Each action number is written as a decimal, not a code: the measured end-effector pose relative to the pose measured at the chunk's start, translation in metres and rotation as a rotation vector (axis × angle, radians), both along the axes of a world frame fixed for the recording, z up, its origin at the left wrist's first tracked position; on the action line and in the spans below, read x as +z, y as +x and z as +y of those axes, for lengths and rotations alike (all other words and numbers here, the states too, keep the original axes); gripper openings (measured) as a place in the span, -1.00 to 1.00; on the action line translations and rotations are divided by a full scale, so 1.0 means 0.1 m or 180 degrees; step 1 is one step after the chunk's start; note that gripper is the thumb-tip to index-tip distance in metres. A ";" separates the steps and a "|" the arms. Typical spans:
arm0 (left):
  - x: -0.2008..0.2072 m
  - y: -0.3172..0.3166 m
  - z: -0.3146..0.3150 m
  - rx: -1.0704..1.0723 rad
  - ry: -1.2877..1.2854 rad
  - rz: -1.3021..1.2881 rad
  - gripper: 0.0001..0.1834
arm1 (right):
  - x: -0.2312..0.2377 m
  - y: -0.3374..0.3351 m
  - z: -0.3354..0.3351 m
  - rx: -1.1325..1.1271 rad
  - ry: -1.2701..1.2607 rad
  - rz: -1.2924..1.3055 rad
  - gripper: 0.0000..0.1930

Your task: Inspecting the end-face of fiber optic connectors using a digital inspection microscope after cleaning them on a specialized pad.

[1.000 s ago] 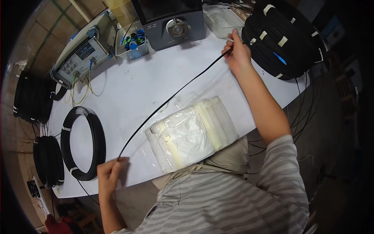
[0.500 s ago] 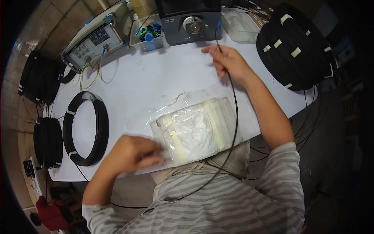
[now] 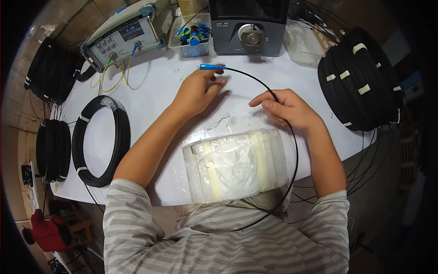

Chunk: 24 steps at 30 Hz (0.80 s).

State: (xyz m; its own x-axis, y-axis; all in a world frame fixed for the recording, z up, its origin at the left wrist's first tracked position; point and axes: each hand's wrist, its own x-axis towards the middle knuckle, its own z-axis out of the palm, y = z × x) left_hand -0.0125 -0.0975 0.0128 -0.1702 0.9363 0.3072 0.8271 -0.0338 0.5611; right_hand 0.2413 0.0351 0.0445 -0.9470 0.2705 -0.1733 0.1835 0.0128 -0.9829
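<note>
My left hand (image 3: 197,91) pinches the end of a thin black cable (image 3: 292,137) just behind its blue connector (image 3: 212,67), over the middle of the white table (image 3: 159,91). My right hand (image 3: 285,107) holds the same cable a little farther along. From there the cable arcs down past a clear plastic bag (image 3: 235,166) of white material and curves under the table edge toward my lap.
A black cable coil (image 3: 101,134) lies at the left. A big stack of taped coils (image 3: 360,80) sits at the right, with more coils (image 3: 52,150) off the left edge. At the back stand a grey meter (image 3: 125,39), a dark box device (image 3: 249,27) and a bin of blue connectors (image 3: 194,36).
My left hand has risen from the near table edge to the middle, now holding the cable's connector end. My right hand has come back toward me, and the straight cable now forms a loop.
</note>
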 end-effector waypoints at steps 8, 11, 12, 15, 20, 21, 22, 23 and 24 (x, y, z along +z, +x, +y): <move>0.02 -0.21 0.01 -0.0518 -0.0242 -0.3706 -0.56 | 0.02 -0.08 -0.04 0.0382 0.0333 -0.0709 -0.63; -0.04 -0.27 -0.02 -0.0650 0.0072 -0.4064 -0.63 | -0.03 -0.07 -0.01 0.0239 0.0106 -0.0617 -0.64; -0.04 -0.29 -0.02 -0.0640 0.0081 -0.4063 -0.63 | -0.06 -0.07 -0.01 0.0251 0.0108 -0.0616 -0.64; -0.08 -0.29 -0.02 -0.0545 0.0111 -0.4043 -0.66 | -0.07 -0.07 -0.04 -0.0228 -0.0679 0.0174 -0.48; -0.07 -0.04 -0.01 -0.0899 -0.0353 -0.4310 -0.67 | -0.26 -0.22 0.20 -0.0288 -0.2456 0.1878 -0.47; -0.05 0.06 -0.01 -0.1066 -0.0475 -0.4266 -0.67 | -0.44 -0.25 0.36 0.0399 -0.2664 0.2111 -0.50; -0.07 0.09 -0.01 -0.1286 -0.0591 -0.4242 -0.68 | -0.44 -0.27 0.33 0.0397 -0.2658 0.2118 -0.50; -0.08 0.13 -0.01 -0.1375 -0.0751 -0.4199 -0.69 | -0.46 -0.31 0.29 0.0221 -0.2627 0.1828 -0.50; -0.08 0.16 -0.03 -0.1448 -0.0911 -0.4161 -0.71 | -0.47 -0.35 0.23 0.0053 -0.2604 0.1531 -0.51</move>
State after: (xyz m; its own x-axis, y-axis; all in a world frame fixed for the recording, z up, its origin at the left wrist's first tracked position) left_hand 0.0040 -0.1008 0.0053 0.1493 0.9879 -0.0421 -0.3394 0.0912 0.9362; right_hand 0.2058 0.0586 -0.0026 -0.9688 0.2238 0.1067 -0.2375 -0.7144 -0.6582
